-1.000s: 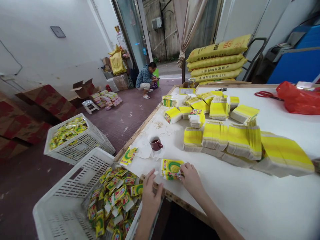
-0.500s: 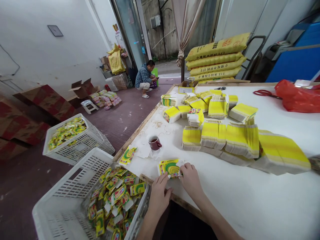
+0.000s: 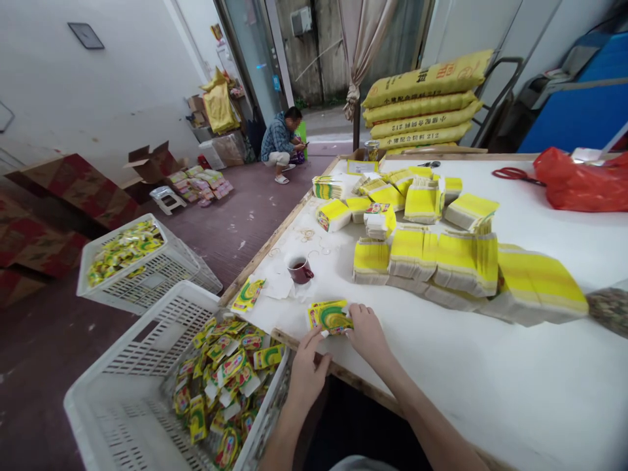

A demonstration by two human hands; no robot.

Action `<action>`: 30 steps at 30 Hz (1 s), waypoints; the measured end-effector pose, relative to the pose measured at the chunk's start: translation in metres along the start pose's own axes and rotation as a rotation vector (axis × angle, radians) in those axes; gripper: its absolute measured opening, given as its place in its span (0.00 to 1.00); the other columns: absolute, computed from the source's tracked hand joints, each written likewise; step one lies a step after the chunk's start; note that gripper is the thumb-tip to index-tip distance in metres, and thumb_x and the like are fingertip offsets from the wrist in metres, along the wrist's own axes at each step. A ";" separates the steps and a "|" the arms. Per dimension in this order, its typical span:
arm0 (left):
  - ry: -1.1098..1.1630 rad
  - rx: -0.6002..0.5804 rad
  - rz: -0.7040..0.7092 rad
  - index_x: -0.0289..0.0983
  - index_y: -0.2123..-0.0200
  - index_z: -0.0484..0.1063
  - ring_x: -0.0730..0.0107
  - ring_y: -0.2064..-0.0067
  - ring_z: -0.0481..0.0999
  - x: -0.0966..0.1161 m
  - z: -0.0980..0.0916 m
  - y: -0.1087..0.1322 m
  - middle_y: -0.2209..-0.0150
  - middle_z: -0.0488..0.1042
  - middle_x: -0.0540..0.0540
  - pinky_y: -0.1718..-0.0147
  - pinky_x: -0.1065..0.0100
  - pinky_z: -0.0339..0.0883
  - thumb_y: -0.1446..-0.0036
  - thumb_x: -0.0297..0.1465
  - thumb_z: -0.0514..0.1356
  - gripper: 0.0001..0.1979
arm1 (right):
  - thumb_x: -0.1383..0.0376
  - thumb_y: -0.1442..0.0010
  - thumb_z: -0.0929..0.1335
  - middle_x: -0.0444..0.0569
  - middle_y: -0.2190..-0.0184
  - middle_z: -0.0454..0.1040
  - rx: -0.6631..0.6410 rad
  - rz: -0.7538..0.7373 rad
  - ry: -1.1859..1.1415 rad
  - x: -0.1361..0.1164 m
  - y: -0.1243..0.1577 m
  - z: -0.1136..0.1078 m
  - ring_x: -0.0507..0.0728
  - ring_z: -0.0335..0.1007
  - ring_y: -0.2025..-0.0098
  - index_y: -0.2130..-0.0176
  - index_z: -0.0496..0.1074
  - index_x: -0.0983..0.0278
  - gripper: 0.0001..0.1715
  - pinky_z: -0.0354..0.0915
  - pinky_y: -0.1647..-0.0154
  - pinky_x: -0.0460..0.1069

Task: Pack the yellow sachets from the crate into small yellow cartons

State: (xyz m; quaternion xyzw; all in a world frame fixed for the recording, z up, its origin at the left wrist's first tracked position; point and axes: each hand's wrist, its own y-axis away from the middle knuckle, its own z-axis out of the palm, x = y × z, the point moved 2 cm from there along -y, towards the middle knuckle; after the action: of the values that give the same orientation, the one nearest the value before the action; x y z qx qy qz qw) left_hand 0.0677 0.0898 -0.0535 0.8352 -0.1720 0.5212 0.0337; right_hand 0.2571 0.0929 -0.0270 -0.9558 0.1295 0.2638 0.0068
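Note:
A small stack of yellow-green packets (image 3: 328, 316) lies near the front edge of the white table (image 3: 490, 366). My right hand (image 3: 367, 335) rests on the stack's right side, fingers curled on it. My left hand (image 3: 308, 367) is at the table's edge with its fingertips pinching the lower left corner of the same stack. One loose packet (image 3: 248, 294) lies at the table's corner to the left.
A white crate (image 3: 147, 386) with several packets stands below the table's edge, a second crate (image 3: 147, 265) behind it. A red cup (image 3: 299, 269) and rows of yellow bundles (image 3: 441, 255) sit on the table. A red bag (image 3: 583, 183) lies far right. A person (image 3: 282, 140) crouches by the door.
My left hand has moved from the table's edge up to the stack and now touches its corner. The right hand has stayed on the stack. The camera has tilted down slightly.

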 end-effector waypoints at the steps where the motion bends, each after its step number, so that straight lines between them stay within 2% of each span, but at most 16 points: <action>1: 0.075 0.090 -0.033 0.39 0.50 0.74 0.54 0.40 0.72 -0.001 0.000 0.004 0.42 0.74 0.37 0.39 0.50 0.64 0.43 0.30 0.63 0.16 | 0.74 0.46 0.69 0.54 0.60 0.76 0.001 0.007 -0.018 0.002 0.001 -0.001 0.62 0.72 0.54 0.59 0.67 0.64 0.14 0.63 0.55 0.51; 4: 0.411 0.366 -0.137 0.39 0.49 0.70 0.56 0.46 0.76 -0.003 0.002 0.013 0.48 0.75 0.37 0.44 0.56 0.68 0.44 0.40 0.66 0.23 | 0.71 0.42 0.66 0.46 0.67 0.74 0.001 0.036 -0.177 0.005 0.008 -0.006 0.57 0.72 0.66 0.59 0.63 0.61 0.09 0.62 0.66 0.48; 6: 0.688 0.443 -0.183 0.39 0.48 0.69 0.57 0.49 0.77 0.000 0.005 0.015 0.52 0.77 0.39 0.47 0.58 0.70 0.48 0.47 0.68 0.28 | 0.69 0.42 0.65 0.41 0.72 0.71 -0.007 0.003 -0.364 0.000 0.017 -0.007 0.55 0.68 0.72 0.61 0.61 0.60 0.08 0.59 0.70 0.47; 9: 1.044 0.420 -0.244 0.40 0.48 0.73 0.54 0.47 0.77 0.013 0.008 0.009 0.51 0.78 0.39 0.48 0.59 0.71 0.51 0.52 0.67 0.32 | 0.72 0.48 0.65 0.40 0.74 0.66 -0.084 -0.167 -0.594 -0.020 0.034 -0.002 0.53 0.64 0.73 0.65 0.59 0.59 0.12 0.56 0.71 0.46; 12: 1.231 0.336 -0.308 0.37 0.53 0.78 0.49 0.47 0.77 0.028 0.006 0.001 0.52 0.79 0.37 0.47 0.54 0.71 0.47 0.52 0.63 0.27 | 0.74 0.51 0.65 0.40 0.74 0.63 -0.171 -0.261 -0.755 -0.038 0.050 0.006 0.52 0.60 0.73 0.68 0.58 0.59 0.13 0.54 0.72 0.45; 14: 1.257 0.340 -0.312 0.35 0.59 0.80 0.50 0.52 0.79 0.036 0.003 -0.003 0.57 0.81 0.38 0.50 0.53 0.73 0.46 0.51 0.63 0.25 | 0.72 0.49 0.65 0.40 0.73 0.64 -0.159 -0.253 -0.870 -0.045 0.057 0.009 0.52 0.59 0.72 0.68 0.58 0.60 0.11 0.55 0.70 0.46; 17: 1.243 0.415 -0.257 0.36 0.64 0.79 0.56 0.60 0.80 0.047 0.000 -0.005 0.65 0.79 0.42 0.56 0.58 0.75 0.50 0.51 0.65 0.24 | 0.70 0.48 0.66 0.41 0.71 0.64 -0.152 -0.246 -0.992 -0.053 0.065 0.006 0.53 0.59 0.69 0.68 0.60 0.60 0.09 0.57 0.66 0.47; 20: 1.203 0.428 -0.218 0.36 0.70 0.76 0.64 0.65 0.76 0.051 0.001 -0.007 0.71 0.74 0.46 0.61 0.65 0.74 0.52 0.53 0.66 0.24 | 0.71 0.51 0.67 0.41 0.71 0.63 -0.245 -0.240 -1.034 -0.060 0.070 0.003 0.52 0.56 0.68 0.68 0.60 0.61 0.11 0.56 0.65 0.47; 23: 1.137 0.478 -0.276 0.37 0.75 0.71 0.71 0.73 0.71 0.045 0.004 -0.005 0.76 0.69 0.51 0.67 0.69 0.72 0.55 0.57 0.67 0.27 | 0.70 0.50 0.69 0.40 0.69 0.64 -0.340 -0.215 -1.050 -0.062 0.069 0.006 0.52 0.57 0.66 0.65 0.61 0.60 0.14 0.56 0.65 0.47; 25: 1.079 0.488 -0.375 0.38 0.71 0.73 0.69 0.71 0.74 0.038 0.007 -0.002 0.74 0.71 0.50 0.65 0.67 0.72 0.58 0.61 0.66 0.31 | 0.70 0.50 0.70 0.40 0.68 0.65 -0.368 -0.178 -1.045 -0.059 0.065 0.010 0.52 0.58 0.67 0.59 0.62 0.60 0.19 0.56 0.66 0.47; 27: 1.022 0.452 -0.433 0.38 0.62 0.76 0.60 0.63 0.79 0.032 0.008 0.001 0.67 0.77 0.45 0.59 0.62 0.73 0.60 0.65 0.63 0.37 | 0.70 0.50 0.70 0.39 0.68 0.66 -0.362 -0.155 -1.056 -0.055 0.061 0.013 0.52 0.59 0.67 0.54 0.62 0.60 0.24 0.56 0.67 0.47; 30: 0.891 0.384 -0.358 0.39 0.54 0.76 0.53 0.54 0.79 0.029 0.004 0.000 0.59 0.79 0.40 0.54 0.59 0.73 0.62 0.67 0.62 0.43 | 0.68 0.47 0.70 0.39 0.70 0.65 -0.303 -0.173 -1.099 -0.051 0.054 0.010 0.52 0.60 0.68 0.54 0.62 0.60 0.21 0.57 0.67 0.47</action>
State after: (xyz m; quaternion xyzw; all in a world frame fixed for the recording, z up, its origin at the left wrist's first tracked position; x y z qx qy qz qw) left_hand 0.0830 0.0819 -0.0299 0.5398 0.1034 0.8345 0.0386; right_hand 0.1966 0.0536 -0.0072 -0.6759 -0.0108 0.7356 -0.0425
